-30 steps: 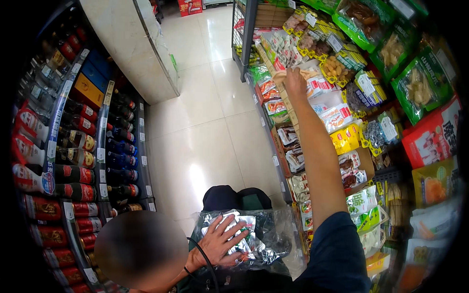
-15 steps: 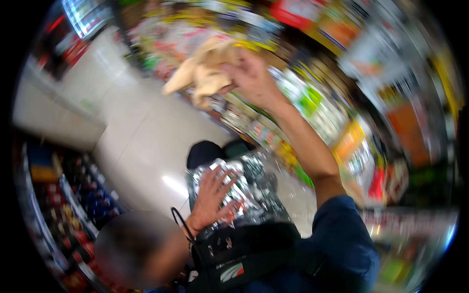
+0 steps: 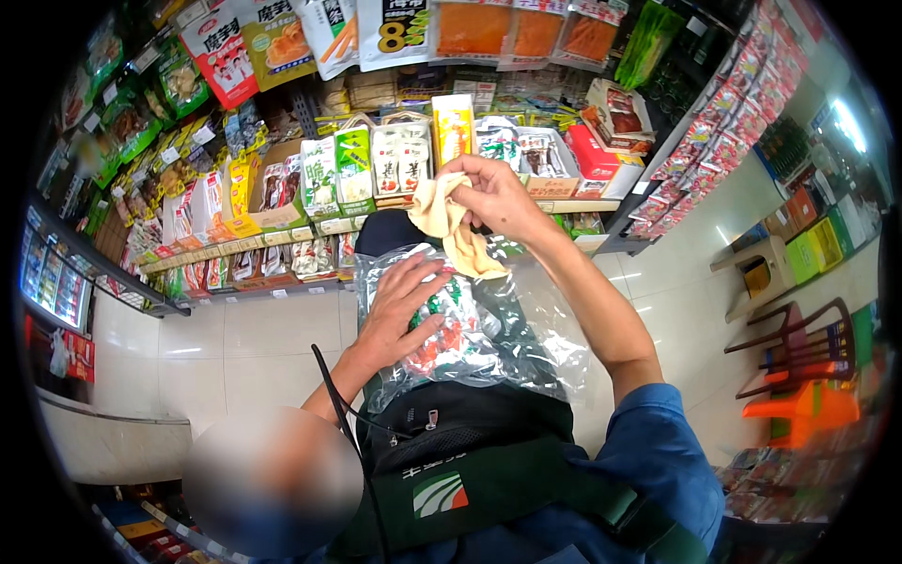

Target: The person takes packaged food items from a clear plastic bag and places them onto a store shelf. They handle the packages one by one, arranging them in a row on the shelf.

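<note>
A clear plastic bag rests on my lap, with silver, green and red packets inside. My left hand lies on top of the bag with its fingers spread. Pinched in my right hand is a crumpled pale yellow cloth, whose lower end hangs down over the far part of the bag. Beneath the bag's near side sits a black zipped pouch at my waist.
Ahead, a low shelf holds boxes of snack packets, with pouches hanging above. A rack of red packets stands right of it. Farther right are a beige stool, a dark chair and an orange stool. Pale tiles cover the floor.
The view has swung rightward to face the shelf squarely. My right hand has brought the cloth down close to the bag. My left hand stays on the bag.
</note>
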The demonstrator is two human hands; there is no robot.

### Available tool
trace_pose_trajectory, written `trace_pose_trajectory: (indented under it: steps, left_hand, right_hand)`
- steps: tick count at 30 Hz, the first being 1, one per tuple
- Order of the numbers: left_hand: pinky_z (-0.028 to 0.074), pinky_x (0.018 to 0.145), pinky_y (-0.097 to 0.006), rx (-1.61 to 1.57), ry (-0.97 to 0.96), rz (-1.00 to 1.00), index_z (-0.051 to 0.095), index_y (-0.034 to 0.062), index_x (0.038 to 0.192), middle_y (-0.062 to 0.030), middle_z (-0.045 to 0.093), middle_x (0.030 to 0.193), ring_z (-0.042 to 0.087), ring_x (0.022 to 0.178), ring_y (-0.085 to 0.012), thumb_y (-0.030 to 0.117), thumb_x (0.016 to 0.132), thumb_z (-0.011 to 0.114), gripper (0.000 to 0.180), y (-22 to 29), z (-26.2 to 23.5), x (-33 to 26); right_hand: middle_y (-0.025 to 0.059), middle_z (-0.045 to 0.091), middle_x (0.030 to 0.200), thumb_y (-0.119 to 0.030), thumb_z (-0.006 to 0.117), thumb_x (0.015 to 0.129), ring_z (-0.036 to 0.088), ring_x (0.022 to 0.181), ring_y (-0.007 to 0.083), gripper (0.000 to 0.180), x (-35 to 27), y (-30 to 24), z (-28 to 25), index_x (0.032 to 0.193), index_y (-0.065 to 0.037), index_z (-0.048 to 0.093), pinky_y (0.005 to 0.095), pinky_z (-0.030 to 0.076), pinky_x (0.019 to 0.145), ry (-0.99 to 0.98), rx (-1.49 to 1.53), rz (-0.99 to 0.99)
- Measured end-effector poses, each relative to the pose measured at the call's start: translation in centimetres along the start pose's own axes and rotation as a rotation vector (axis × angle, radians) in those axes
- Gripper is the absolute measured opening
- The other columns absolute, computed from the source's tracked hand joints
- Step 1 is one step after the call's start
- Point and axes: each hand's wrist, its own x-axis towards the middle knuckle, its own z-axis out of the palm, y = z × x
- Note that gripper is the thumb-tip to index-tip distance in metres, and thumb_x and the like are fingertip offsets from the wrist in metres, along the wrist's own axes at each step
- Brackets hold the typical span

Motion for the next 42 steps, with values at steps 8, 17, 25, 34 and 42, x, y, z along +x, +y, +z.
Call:
trace_pose_trajectory:
  steps: [8,17,25,34,42]
  left_hand:
    - [0.041,0.112,-0.040,-0.464,-0.062,-0.203,0.065,0.0007,0.133,-0.0130,0.063,0.138,0.058,0.129,-0.0280,0.015,0.098,0.069,0.038,0.1,4.1,4.6]
    - [0.050,0.102,-0.029,-1.037,-0.229,-0.623,0.071,-0.0041,0.115,-0.0079,0.074,0.112,0.069,0.109,-0.0150,0.027,0.110,0.047,0.040,-4.5,10.4,14.1]
    - [0.055,0.095,-0.034,-0.607,-0.261,-0.544,0.068,-0.0039,0.123,-0.0131,0.071,0.115,0.069,0.107,-0.0211,0.012,0.105,0.056,0.027,-7.6,12.8,23.6]
    - [0.030,0.120,-0.063,0.427,-0.131,-0.181,0.055,-0.0050,0.140,-0.0278,0.049,0.151,0.036,0.147,-0.0500,0.021,0.101,0.056,0.047,-14.6,15.1,32.8]
    - [0.029,0.120,-0.066,0.443,-0.239,-0.249,0.057,-0.0058,0.138,-0.0279,0.047,0.151,0.034,0.148,-0.0498,0.025,0.100,0.057,0.049,-15.6,15.3,34.2]
  right_hand:
    - [0.0209,0.068,0.079,-0.013,0.064,0.096,0.065,0.066,0.0302,0.018,-3.6,3.5,-3.9,0.106,0.001,0.070,0.0394,0.051,0.066,0.038,-0.457,-0.021]
    - [0.0219,0.057,0.071,-0.022,0.066,0.102,0.053,0.061,0.0305,0.029,-4.6,10.3,-11.2,0.091,0.005,0.062,0.0423,0.044,0.060,0.132,-0.472,0.077]
    - [0.0137,0.066,0.075,-0.023,0.060,0.105,0.062,0.061,0.0179,0.025,-0.1,13.5,-23.2,0.111,-0.002,0.070,0.0354,0.051,0.061,0.468,-0.369,0.158]
    - [0.0224,0.073,0.096,-0.025,0.068,0.094,0.070,0.094,0.0419,0.026,15.4,14.9,-25.5,0.106,-0.003,0.075,0.0506,0.055,0.086,0.406,-0.991,-0.103]
    - [0.0191,0.073,0.111,-0.017,0.066,0.092,0.070,0.104,0.0401,0.019,21.0,20.3,-24.0,0.103,-0.005,0.077,0.0504,0.056,0.092,0.175,-1.232,0.080]
